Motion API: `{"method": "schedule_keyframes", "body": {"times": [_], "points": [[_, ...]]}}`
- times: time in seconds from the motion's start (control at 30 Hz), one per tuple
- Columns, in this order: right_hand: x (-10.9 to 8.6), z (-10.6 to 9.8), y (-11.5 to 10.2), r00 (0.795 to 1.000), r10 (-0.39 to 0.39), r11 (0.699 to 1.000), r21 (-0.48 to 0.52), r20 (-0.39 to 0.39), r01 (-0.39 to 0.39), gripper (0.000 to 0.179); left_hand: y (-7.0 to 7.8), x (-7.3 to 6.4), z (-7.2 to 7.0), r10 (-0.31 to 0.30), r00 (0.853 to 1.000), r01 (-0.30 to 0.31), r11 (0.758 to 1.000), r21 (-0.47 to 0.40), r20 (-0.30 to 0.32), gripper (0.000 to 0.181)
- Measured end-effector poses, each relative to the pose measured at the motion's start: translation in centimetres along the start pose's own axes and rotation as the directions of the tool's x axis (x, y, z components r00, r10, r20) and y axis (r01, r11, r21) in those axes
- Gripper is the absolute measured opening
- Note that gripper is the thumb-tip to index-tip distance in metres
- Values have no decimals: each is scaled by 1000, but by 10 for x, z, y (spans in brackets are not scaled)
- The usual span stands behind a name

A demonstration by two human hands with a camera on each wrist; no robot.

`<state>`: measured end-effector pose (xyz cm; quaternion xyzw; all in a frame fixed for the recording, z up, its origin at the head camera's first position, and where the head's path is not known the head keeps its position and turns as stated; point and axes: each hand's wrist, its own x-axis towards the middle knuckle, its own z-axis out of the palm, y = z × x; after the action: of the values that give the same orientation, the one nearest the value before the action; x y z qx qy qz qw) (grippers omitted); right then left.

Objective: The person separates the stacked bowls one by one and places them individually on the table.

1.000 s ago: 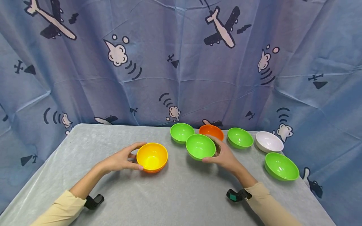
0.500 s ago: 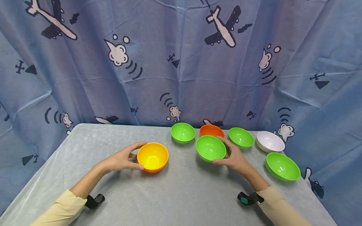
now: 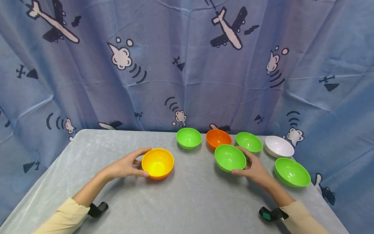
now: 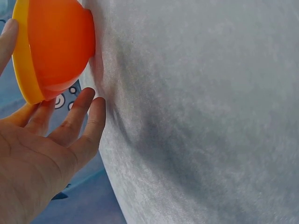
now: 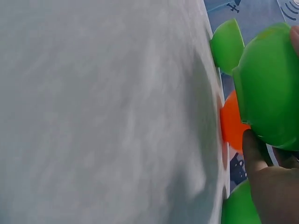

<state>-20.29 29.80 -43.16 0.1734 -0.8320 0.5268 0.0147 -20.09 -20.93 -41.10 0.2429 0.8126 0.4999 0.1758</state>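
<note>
On the left, my left hand (image 3: 125, 166) holds a yellow bowl (image 3: 157, 162) nested in an orange bowl (image 4: 60, 44), thumb and fingers on opposite sides of the rim. The left wrist view shows the orange one's base at the table, with two fingers held off to the side. My right hand (image 3: 255, 170) grips a green bowl (image 3: 230, 158) by its right side, thumb near the front. In the right wrist view this green bowl (image 5: 271, 88) hangs clear of the tabletop, its inside hidden.
Along the table's back edge stand a green bowl (image 3: 189, 138), an orange bowl (image 3: 218, 139), another green bowl (image 3: 249, 142) and a white bowl (image 3: 279, 146). A larger green bowl (image 3: 292, 172) is near the right edge. A patterned curtain (image 3: 187, 65) hangs behind the grey table (image 3: 187, 204).
My right hand has carried the green bowl to the right and slightly toward me, uncovering more of the orange bowl behind it. The left hand and its two bowls stay put.
</note>
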Motion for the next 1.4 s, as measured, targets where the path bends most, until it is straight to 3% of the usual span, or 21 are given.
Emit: {"method": "schedule_keyframes", "body": {"times": [0.43,0.6,1.4], "points": [[-30,-26,5,992,125,989,-77,-24,-127,98,0,0,1,6,1000,-6,999,-37,12,94],[-37,-32,4,990,133,984,-115,-46,-137,97,0,1,2,3,1000,-2,999,-33,11,95],[-52,-45,8,960,263,953,-130,-95,-273,107,1,0,1,-6,1000,7,1000,-11,8,94]]}}
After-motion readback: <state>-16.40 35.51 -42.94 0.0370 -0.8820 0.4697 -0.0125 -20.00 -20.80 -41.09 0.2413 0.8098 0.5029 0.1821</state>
